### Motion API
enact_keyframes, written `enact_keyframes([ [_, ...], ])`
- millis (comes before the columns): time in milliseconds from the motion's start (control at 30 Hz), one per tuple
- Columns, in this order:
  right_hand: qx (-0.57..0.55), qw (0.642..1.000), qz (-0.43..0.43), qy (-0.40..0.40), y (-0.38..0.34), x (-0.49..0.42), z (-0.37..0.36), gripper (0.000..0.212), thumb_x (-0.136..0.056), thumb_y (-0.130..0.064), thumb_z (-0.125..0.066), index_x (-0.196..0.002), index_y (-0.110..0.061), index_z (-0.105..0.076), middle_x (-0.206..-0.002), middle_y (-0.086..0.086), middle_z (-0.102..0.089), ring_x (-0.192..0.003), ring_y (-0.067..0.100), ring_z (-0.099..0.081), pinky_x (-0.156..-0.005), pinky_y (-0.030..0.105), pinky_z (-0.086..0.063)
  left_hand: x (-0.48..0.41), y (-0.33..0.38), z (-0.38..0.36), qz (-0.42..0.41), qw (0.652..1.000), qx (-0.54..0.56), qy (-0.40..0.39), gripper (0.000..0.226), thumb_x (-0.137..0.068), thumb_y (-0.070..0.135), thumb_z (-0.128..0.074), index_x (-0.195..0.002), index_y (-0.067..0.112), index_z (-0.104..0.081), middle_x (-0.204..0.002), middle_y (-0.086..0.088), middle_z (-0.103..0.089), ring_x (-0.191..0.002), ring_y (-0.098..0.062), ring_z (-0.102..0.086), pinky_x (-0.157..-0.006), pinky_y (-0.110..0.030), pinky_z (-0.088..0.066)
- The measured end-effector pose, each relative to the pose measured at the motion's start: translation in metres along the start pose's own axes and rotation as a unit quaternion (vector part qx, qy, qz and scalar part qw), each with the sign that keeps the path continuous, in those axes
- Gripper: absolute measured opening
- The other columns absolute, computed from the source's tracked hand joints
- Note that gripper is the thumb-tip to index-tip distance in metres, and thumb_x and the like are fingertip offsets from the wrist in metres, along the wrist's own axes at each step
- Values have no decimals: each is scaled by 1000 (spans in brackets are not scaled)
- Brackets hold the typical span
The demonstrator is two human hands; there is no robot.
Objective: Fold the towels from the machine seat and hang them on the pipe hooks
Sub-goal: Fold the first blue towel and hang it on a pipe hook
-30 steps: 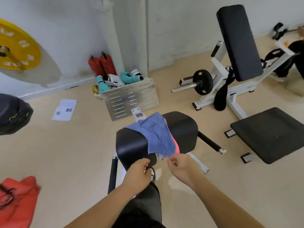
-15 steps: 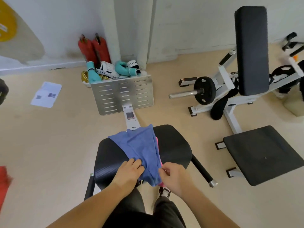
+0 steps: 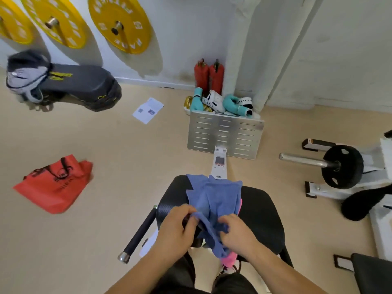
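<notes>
A blue towel (image 3: 214, 198) lies draped over the black machine seat (image 3: 261, 217) in front of me. A pink towel (image 3: 230, 256) peeks out from under it at its near and right edges. My left hand (image 3: 176, 228) pinches the blue towel's near edge on the left. My right hand (image 3: 237, 232) grips a bunched fold of the same towel just to the right. Both hands are close together over the seat's near side. No pipe hooks are in view.
A perforated metal plate (image 3: 226, 134) stands beyond the seat, with boxing gloves (image 3: 220, 101) behind it. A red bag (image 3: 53, 185) and a paper sheet (image 3: 148, 110) lie on the floor at left. A bar with a black weight plate (image 3: 341, 169) sits at right. Yellow plates (image 3: 119, 24) hang on the wall.
Both hands have closed on the blue towel's near edge and bunched it up. The camera has swung left and down, bringing the yellow plates and red bag into view.
</notes>
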State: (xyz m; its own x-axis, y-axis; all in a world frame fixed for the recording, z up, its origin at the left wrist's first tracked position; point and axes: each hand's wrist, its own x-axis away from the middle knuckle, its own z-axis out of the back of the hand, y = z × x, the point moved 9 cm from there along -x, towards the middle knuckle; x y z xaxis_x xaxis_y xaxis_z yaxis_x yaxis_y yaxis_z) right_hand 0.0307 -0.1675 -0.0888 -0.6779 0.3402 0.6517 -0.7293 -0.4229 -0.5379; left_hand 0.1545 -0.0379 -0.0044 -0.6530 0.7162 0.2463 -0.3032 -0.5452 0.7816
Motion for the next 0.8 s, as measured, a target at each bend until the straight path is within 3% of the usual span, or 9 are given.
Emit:
enact_keyframes([
  [67,-125,992,2,12,-12,13,17,22,-96,-36,-61,-76,-26,-64,-76,-8,-64,-71,8,-60,-74,33,-55,-2,18,15,14,999,46,26,15,-101,26,-55,-89,33,-60,-75,10,-64,-65,-7,-57,-61,-18,-45],
  [167,-314,949,-12,-25,-35,38,41,45,-98,-50,-59,-95,-8,-75,-88,2,-76,-83,12,-70,-82,28,-57,-13,48,42,16,994,87,60,14,-102,23,-52,-93,30,-61,-84,11,-67,-75,-8,-63,-68,-21,-51],
  [267,-252,965,37,-58,-66,61,60,39,-81,-49,-81,-110,-25,-73,-103,-2,-76,-98,9,-71,-91,24,-57,-28,85,67,-18,991,107,80,15,-103,24,-50,-95,32,-60,-86,14,-68,-80,-7,-65,-71,-22,-52],
  [367,-228,967,96,68,-98,74,103,55,-71,-46,-90,-118,-39,-62,-108,-21,-67,-104,-1,-64,-91,17,-53,-38,125,77,-69,991,114,33,20,-102,22,-54,-94,37,-63,-86,9,-71,-78,-11,-68,-72,-27,-56],
  [500,-198,936,207,203,-139,95,156,33,-87,-14,-75,-110,-37,-69,-109,-17,-65,-110,3,-62,-92,12,-48,-44,163,75,-133,985,104,-47,33,-95,14,-63,-87,45,-71,-83,16,-72,-77,-5,-67,-70,-17,-52],
  [600,-204,942,190,185,-139,93,169,23,-95,-6,-66,-95,-29,-74,-93,-7,-72,-92,3,-67,-80,12,-50,-54,164,83,-121,981,149,-41,25,-87,15,-76,-87,39,-72,-66,11,-63,-57,-4,-55,-60,-15,-45],
  [667,-219,945,160,185,-133,88,176,25,-98,-7,-63,-89,-27,-74,-87,-9,-74,-83,4,-67,-75,13,-51,-60,155,83,-94,976,176,-90,31,-78,17,-87,-97,34,-69,-66,6,-59,-54,-7,-51,-56,-16,-43],
  [733,-248,940,135,190,-127,79,178,25,-100,-9,-60,-89,-27,-72,-82,-12,-73,-78,2,-66,-75,17,-53,-61,143,75,-86,972,141,-170,40,-71,18,-91,-100,32,-68,-73,8,-60,-58,-6,-51,-58,-17,-43],
  [800,-281,935,123,179,-127,67,174,24,-103,-14,-57,-89,-26,-71,-83,-3,-71,-79,8,-64,-78,26,-55,-61,129,65,-93,971,54,-214,28,-72,17,-84,-86,29,-63,-71,14,-57,-60,-1,-48,-59,-16,-40],
])
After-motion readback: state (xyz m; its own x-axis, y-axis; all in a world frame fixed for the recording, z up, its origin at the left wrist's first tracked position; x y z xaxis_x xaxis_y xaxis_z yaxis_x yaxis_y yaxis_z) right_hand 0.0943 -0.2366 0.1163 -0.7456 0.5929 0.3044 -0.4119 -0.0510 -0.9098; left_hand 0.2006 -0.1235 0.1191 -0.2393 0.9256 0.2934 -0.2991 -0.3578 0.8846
